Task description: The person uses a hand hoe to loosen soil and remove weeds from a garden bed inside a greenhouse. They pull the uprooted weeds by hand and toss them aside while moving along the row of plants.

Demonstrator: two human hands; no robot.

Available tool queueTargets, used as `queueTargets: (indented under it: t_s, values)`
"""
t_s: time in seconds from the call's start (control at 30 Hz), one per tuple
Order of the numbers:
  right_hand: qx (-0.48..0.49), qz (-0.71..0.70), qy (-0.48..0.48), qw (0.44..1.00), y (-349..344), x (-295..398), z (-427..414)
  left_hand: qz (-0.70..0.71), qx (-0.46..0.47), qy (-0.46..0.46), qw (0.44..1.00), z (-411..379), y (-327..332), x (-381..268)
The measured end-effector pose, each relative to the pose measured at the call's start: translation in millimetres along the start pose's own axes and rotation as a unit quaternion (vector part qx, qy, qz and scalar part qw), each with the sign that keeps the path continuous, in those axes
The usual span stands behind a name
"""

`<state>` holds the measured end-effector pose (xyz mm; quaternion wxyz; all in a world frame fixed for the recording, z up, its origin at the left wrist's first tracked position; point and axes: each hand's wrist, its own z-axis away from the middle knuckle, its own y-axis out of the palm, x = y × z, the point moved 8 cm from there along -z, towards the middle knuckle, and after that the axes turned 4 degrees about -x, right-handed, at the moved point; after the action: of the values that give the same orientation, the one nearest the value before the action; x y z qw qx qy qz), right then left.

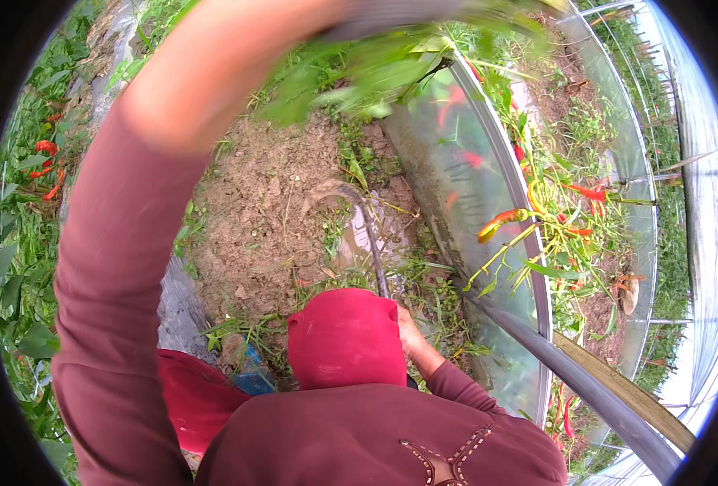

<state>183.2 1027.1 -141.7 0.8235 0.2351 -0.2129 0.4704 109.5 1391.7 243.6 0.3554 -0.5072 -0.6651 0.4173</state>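
My left arm, in a maroon sleeve, reaches up and across the top of the view. At its end my left hand point(395, 13) is a dark grey blur, perhaps gloved, at the upper edge; its fingers cannot be made out. Blurred green leafy stems point(359, 73) lie just below it. My right hand point(409, 331) is low beside my red-clad knee point(347, 340), which partly hides it. From there a sickle point(368, 228) with a curved, muddy metal blade rises over the soil, its handle hidden; the hand seems closed round it.
Bare soil point(250, 200) with weeds and a small puddle point(365, 237) lies ahead. At the right stand a translucent plastic sheet wall point(456, 164) with a pale rim, a grey pole point(577, 370) and a chili plant with red peppers point(505, 223). More pepper plants point(46, 158) line the left.
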Motion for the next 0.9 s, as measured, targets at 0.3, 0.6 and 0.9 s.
queueTargets:
  t_s: [0.3,0.6,0.9]
  values:
    - [0.051,0.173,-0.125,0.976,38,45,17,0.145,0.075,-0.017,0.986,-79,43,-10]
    - [0.105,0.249,-0.022,0.963,15,35,-7,0.171,0.313,-0.185,0.916,232,75,16]
    - [0.234,0.309,0.072,0.919,42,28,-66,0.460,0.453,-0.179,0.742,445,206,-207]
